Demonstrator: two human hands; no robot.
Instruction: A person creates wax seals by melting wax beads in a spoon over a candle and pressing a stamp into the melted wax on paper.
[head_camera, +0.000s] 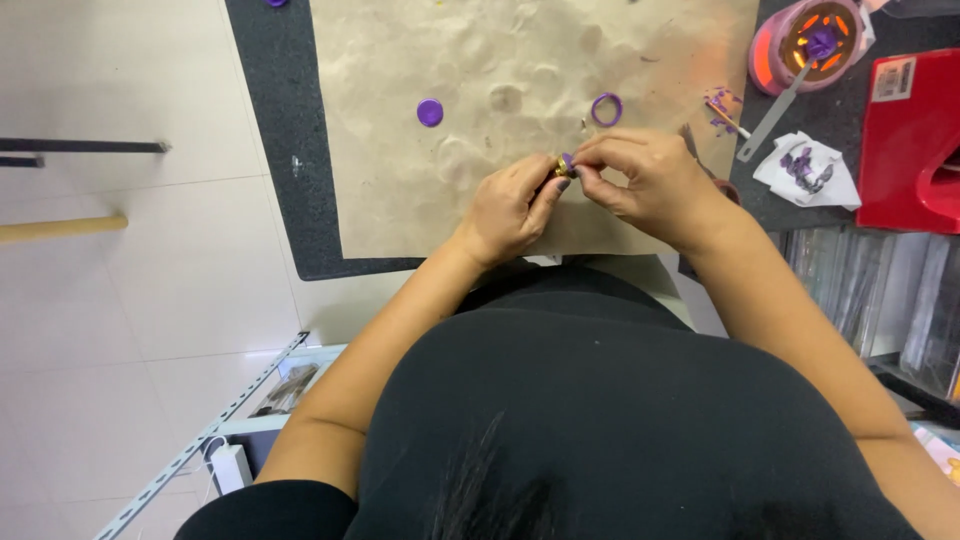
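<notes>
- Your left hand (510, 205) pinches a small brass-coloured stamp head (556, 170) between its fingertips, and your right hand (640, 180) closes on the purple wax piece (568, 161) stuck to its face. Both hands are drawn narrow, held just above the near edge of the tan paper sheet (480, 70). The piece is small; pull too hard or at an angle and I judge it may crack or spring free towards your lap, where it would be hard to find.
- Your fingertips cover most of the stamp head, so I cannot tell how firmly the wax clings. If it is soft, your nails could dent its face.
- The purple wax disc (430, 112) and the purple wax ring (606, 108) lie loose on the paper, just beyond your hands. A sweep of your wrist could push them off or scuff them.
- Farther right, the long-handled spoon (775, 115) leans out of the round pink wax warmer (805, 42), its handle reaching towards you. Catch it with your right forearm and it may tip wax onto the dark mat (275, 150) or the crumpled white tissue (805, 165).
- The red box (915, 140) sits well apart at the far right, an unlikely hazard.
</notes>
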